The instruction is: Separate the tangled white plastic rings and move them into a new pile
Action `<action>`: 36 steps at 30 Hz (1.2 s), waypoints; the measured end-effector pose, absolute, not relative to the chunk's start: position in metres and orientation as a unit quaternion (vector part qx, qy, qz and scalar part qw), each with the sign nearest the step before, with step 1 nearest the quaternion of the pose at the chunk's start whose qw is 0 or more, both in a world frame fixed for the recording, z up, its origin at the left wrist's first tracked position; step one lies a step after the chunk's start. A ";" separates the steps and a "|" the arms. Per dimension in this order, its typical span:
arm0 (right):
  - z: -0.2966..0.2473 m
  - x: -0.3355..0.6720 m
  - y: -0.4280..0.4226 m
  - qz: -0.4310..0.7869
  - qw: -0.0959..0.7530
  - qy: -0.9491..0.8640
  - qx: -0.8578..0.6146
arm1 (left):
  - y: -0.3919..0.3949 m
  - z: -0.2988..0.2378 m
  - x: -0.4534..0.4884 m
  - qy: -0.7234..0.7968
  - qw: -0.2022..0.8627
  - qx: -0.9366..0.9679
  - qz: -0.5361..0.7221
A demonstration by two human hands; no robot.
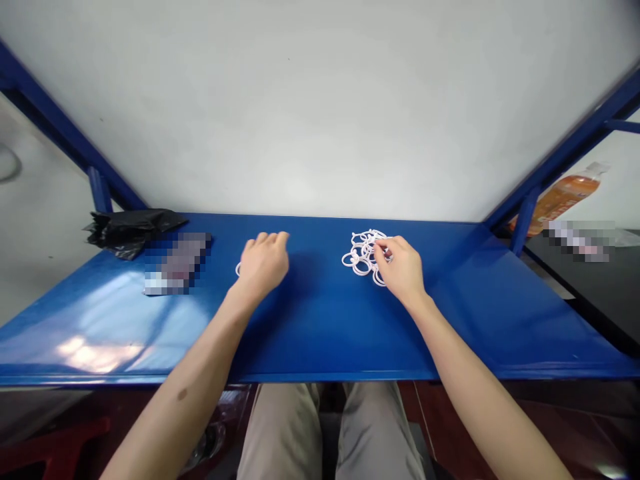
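A loose heap of thin white cord-like loops (361, 257), several with small knobs or knots, lies on the blue tabletop (325, 333). At the heap's right side is my right hand (403, 270), thumb and forefinger pinched together on one of the white loops. My left hand (265, 261) is over the table to the left, back of the hand up and fingers curled. Its fingertips are hidden beneath it. The edge of another white loop (238, 269) peeks out at that hand's left side; whether the fingers grip it is not visible.
A crumpled black plastic bag (133, 230) and a blurred flat object (179, 263) lie at the left. Blue frame bars (524, 220) rise at both sides. An orange drink bottle (565, 197) lies tilted beyond the right bar. A white wall (310, 107) stands behind.
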State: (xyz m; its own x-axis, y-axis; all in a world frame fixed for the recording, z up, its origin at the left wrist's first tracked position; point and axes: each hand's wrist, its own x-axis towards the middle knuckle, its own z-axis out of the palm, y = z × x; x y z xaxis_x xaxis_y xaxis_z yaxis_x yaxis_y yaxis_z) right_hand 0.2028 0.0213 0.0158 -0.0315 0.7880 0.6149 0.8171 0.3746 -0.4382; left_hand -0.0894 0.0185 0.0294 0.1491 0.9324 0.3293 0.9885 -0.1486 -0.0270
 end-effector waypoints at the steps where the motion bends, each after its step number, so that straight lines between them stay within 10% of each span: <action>1: 0.016 0.208 0.024 -0.011 0.414 -0.705 -0.575 | 0.020 0.028 -0.100 -0.657 0.127 -0.736 -0.106; 24: 0.006 0.179 0.070 -0.022 0.296 -0.702 -0.648 | 0.027 0.018 -0.088 -0.594 -0.003 -0.800 -0.084; 36: 0.017 0.181 0.029 -0.025 0.381 -0.722 -0.576 | 0.023 0.021 -0.080 -0.607 -0.003 -0.790 -0.091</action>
State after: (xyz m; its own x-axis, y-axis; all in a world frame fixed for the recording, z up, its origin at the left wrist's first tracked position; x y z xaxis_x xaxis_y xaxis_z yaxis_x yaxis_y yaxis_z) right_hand 0.1813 0.0286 0.0167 -0.0447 0.8138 0.5795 0.8517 0.3343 -0.4037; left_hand -0.0803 0.0227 0.0212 0.2473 0.9586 0.1410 0.9577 -0.2640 0.1148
